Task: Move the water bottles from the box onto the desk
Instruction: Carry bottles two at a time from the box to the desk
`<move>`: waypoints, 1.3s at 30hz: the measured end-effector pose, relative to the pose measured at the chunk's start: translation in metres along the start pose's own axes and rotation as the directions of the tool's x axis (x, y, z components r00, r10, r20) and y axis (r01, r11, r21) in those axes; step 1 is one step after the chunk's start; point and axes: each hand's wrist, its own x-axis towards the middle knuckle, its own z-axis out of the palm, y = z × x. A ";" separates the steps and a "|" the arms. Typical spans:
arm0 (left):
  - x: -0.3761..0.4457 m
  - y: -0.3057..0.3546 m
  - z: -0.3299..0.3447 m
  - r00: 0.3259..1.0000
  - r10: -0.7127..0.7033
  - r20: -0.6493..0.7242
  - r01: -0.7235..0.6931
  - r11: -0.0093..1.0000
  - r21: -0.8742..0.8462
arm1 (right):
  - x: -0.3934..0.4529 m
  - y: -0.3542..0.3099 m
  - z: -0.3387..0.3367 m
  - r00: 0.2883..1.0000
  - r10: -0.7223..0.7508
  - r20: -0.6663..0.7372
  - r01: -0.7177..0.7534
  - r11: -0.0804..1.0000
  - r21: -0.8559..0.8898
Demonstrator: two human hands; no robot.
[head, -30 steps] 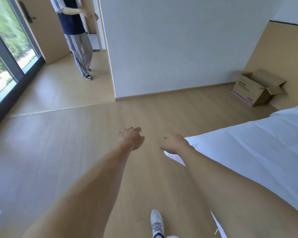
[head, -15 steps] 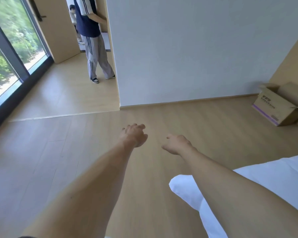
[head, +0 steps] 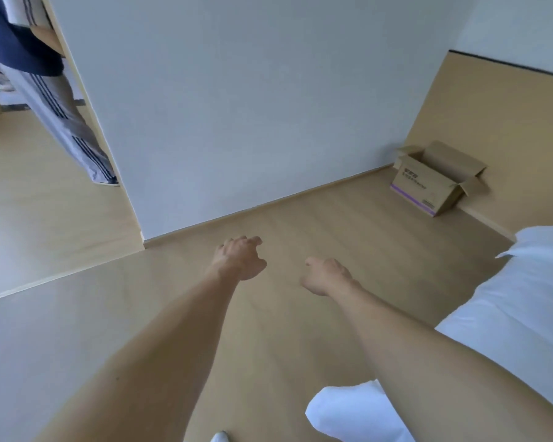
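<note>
Cardboard box (head: 434, 180) swings back toward centre-right, well ahead; left hand (head: 241, 258) and right hand (head: 324, 275) loosely curled, empty; no bottles moved yet.

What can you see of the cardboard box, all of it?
The cardboard box is plain brown corrugated card with dark printed text and a purple stripe along the bottom of its near side. Its top flaps are folded open and outward. It stands upright on the wooden floor in the far right corner, close to the tan wall panel. Its inside is not visible; neither hand touches it.
</note>
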 end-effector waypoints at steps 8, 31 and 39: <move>0.129 0.030 -0.033 0.975 0.216 0.047 -0.217 0.975 0.039 | 0.081 -0.007 -0.043 0.981 0.196 -0.007 -0.195 0.978 0.068; 0.489 0.224 -0.087 0.915 0.373 0.155 -0.389 0.917 0.088 | 0.420 0.117 -0.186 0.926 0.377 -0.021 -0.364 0.907 0.211; 0.606 0.309 -0.086 0.849 0.499 0.171 -0.516 0.854 0.070 | 0.520 0.181 -0.229 0.867 0.498 -0.026 -0.476 0.842 0.253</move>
